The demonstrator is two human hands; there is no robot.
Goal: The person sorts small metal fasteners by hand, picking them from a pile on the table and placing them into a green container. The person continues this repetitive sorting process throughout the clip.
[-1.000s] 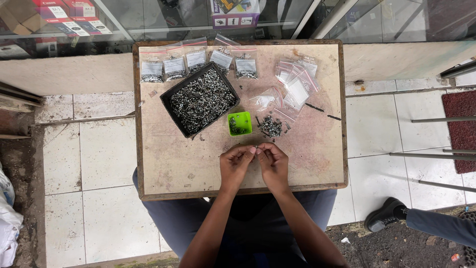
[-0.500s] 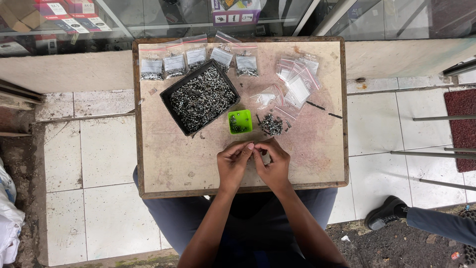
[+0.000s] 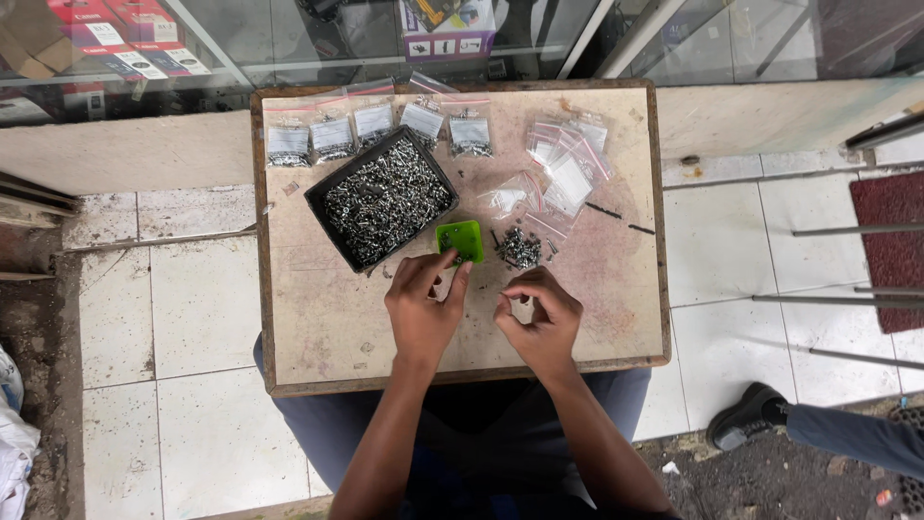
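Note:
My left hand [image 3: 422,310] reaches toward a small green cup [image 3: 461,239], its fingertips at the cup's near edge. It seems to pinch a small clear bag between thumb and fingers. My right hand [image 3: 541,316] hovers just right of it, thumb and forefinger pinched together; anything between them is too small to see. A little pile of dark screws [image 3: 520,247] lies just beyond the right hand. A black tray [image 3: 321,199] full of silver screws sits left of the cup, on a small wooden table [image 3: 318,337].
Several filled clear bags [image 3: 332,138] line the table's far edge, and empty clear bags [image 3: 568,164] lie at the far right. Two loose dark screws [image 3: 604,209] lie to the right. A glass display case stands behind. Another person's shoe [image 3: 746,414] is at the lower right.
My hands have come apart. The left has moved forward to the green cup, and the right has drawn slightly right and back.

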